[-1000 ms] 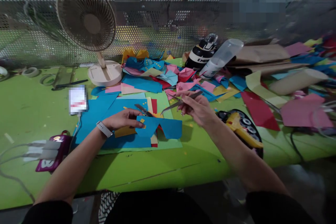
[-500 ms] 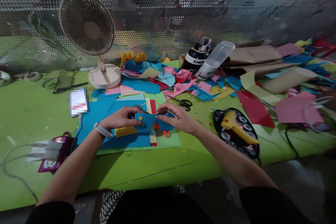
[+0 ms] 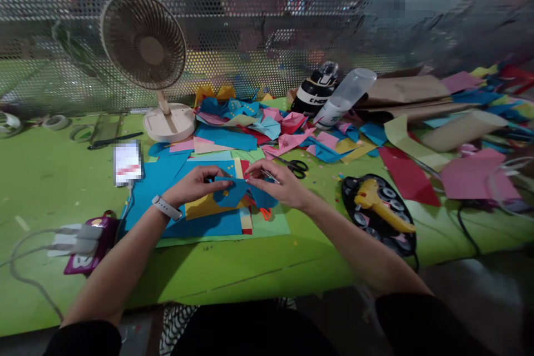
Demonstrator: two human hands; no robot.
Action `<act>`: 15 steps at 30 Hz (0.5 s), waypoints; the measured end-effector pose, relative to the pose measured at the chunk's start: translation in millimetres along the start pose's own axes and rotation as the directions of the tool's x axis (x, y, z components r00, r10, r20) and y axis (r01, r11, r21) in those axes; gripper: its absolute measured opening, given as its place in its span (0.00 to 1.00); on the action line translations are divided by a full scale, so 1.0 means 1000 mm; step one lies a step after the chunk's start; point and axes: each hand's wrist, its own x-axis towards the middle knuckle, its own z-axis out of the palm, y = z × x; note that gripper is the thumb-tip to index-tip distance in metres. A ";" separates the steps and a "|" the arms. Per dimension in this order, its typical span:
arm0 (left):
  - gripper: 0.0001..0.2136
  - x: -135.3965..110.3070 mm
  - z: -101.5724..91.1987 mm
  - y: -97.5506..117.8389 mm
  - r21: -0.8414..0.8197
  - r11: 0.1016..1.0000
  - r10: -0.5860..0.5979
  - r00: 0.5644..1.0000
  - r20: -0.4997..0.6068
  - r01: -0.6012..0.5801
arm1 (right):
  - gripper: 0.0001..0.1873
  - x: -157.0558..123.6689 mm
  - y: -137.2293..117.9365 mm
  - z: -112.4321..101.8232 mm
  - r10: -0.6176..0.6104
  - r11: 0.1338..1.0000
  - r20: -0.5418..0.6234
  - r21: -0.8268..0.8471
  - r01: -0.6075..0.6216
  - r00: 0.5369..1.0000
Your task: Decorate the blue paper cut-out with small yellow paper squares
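Observation:
My left hand (image 3: 203, 182) pinches the left side of a small blue paper piece (image 3: 231, 193) with a yellow bit on it. My right hand (image 3: 280, 182) is closed at the other side, its fingertips at the paper's edge. A thin tweezers-like tool (image 3: 271, 176) sticks out between its thumb and fingers; its tip is too small to make out. Another blue paper piece (image 3: 262, 197) hangs under the right fingers. Below both hands lie a yellow paper strip (image 3: 204, 207) and large blue sheets (image 3: 212, 223), stacked over red, cream and pale green paper.
Black scissors (image 3: 297, 167) lie just beyond my right hand. To the right, a yellow glue gun (image 3: 381, 206) rests on a black tray (image 3: 349, 200). Behind are paper scraps (image 3: 287, 128), a fan (image 3: 167, 122) and bottles (image 3: 315, 92). A phone (image 3: 127, 162) and a purple power block (image 3: 98, 247) sit left.
The blue piece between my hands has tilted a little, and the left fingers now cover more of its top edge. The whole view has shifted slightly; both hands keep their hold.

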 end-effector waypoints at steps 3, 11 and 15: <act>0.16 0.000 -0.002 0.002 -0.030 1.000 0.002 0.981 -0.196 -0.008 | 0.09 0.001 0.000 -0.006 0.009 0.999 -0.027 0.036 -0.008 1.000; 0.31 0.012 -0.011 -0.011 -0.444 0.799 -0.479 0.876 -0.062 0.405 | 0.12 0.014 0.013 -0.014 0.061 0.989 -0.146 0.141 -0.040 0.987; 0.20 0.011 0.009 -0.019 -0.742 0.639 -0.411 0.906 -0.104 0.204 | 0.13 0.019 0.019 -0.013 0.115 0.978 -0.126 0.188 -0.090 0.985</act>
